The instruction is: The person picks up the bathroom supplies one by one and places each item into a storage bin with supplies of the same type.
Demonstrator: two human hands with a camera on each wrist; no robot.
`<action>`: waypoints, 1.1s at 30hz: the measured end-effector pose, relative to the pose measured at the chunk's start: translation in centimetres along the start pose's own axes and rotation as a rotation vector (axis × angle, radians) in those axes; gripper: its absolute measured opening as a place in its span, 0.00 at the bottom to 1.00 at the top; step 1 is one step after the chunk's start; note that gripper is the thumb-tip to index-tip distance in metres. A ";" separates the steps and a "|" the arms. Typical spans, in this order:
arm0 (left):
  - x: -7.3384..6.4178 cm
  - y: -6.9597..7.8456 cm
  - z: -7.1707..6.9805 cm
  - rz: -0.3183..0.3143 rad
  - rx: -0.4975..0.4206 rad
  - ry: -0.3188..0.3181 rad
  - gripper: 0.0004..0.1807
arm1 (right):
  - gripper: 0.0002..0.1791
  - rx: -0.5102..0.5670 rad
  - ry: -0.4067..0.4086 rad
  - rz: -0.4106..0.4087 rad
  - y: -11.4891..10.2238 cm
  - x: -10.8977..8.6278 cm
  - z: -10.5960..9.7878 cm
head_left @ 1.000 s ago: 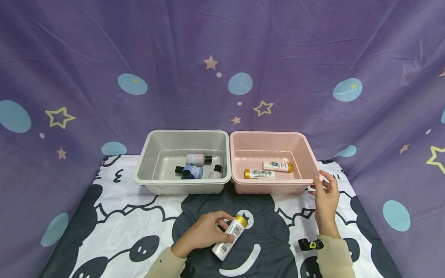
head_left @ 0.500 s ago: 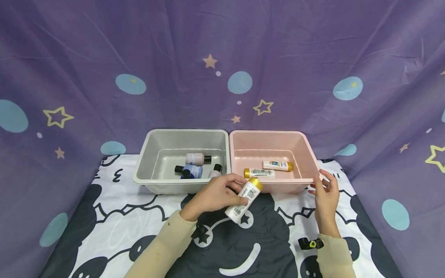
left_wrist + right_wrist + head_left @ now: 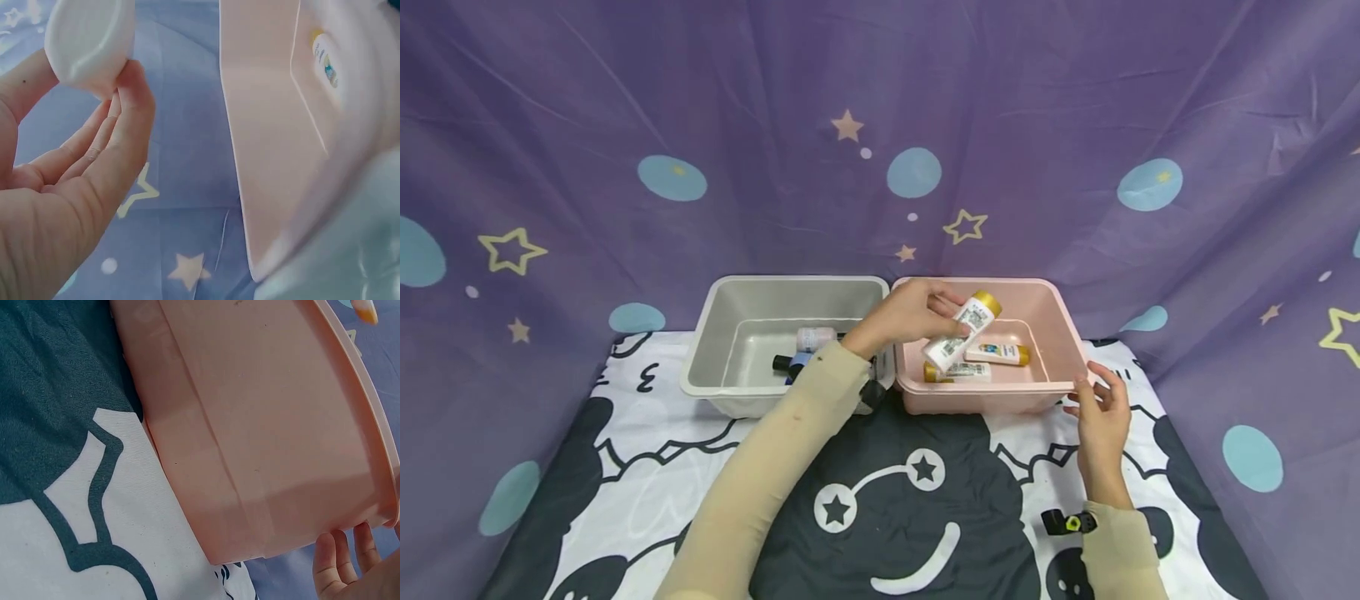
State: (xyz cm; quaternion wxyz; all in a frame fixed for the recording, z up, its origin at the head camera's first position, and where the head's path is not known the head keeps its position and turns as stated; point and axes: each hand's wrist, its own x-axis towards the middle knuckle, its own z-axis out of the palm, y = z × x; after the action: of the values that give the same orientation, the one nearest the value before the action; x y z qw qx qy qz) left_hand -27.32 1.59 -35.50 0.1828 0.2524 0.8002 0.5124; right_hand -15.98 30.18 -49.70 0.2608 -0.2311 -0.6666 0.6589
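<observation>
My left hand (image 3: 913,315) pinches a white bottle with a gold cap (image 3: 961,335) between thumb and fingers, tilted over the pink bin (image 3: 985,403). The left wrist view shows the bottle's rounded base (image 3: 90,40) at the fingertips. Inside the bin lie two similar gold-capped bottles: one with a coloured label (image 3: 997,355), the other (image 3: 973,372) partly covered by the held one. At the bin's front right corner my right hand (image 3: 1103,425) holds the rim; in the right wrist view its fingers (image 3: 325,556) bend up against the bin's side wall.
A grey bin (image 3: 730,392) stands against the pink one's left side, with several black-capped bottles (image 3: 815,338) in it, partly hidden by the left sleeve (image 3: 790,425). Both bins sit on a cartoon-print cloth (image 3: 655,467). Behind them hangs a purple curtain (image 3: 775,208).
My left hand has carried the white bottle up and to the right, from above the cloth to over the pink bin. The right hand has stayed at the bin's corner.
</observation>
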 end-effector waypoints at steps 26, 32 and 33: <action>7.1 -2.8 0.7 -0.159 -0.184 0.105 0.18 | 0.19 0.063 -0.006 -0.034 0.1 0.1 0.3; 7.0 -2.8 0.9 -0.187 -0.222 0.123 0.15 | 0.19 0.051 -0.002 -0.021 0.2 0.2 0.0; 6.9 -2.8 0.9 -0.187 -0.219 0.127 0.15 | 0.19 0.050 -0.001 -0.017 0.2 0.2 0.0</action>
State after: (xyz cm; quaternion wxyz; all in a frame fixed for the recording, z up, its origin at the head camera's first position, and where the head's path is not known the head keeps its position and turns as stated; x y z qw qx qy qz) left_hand -32.99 5.36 -38.71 0.2053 0.1227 0.7696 0.5920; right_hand -16.11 30.32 -49.87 0.2717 -0.2185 -0.6518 0.6735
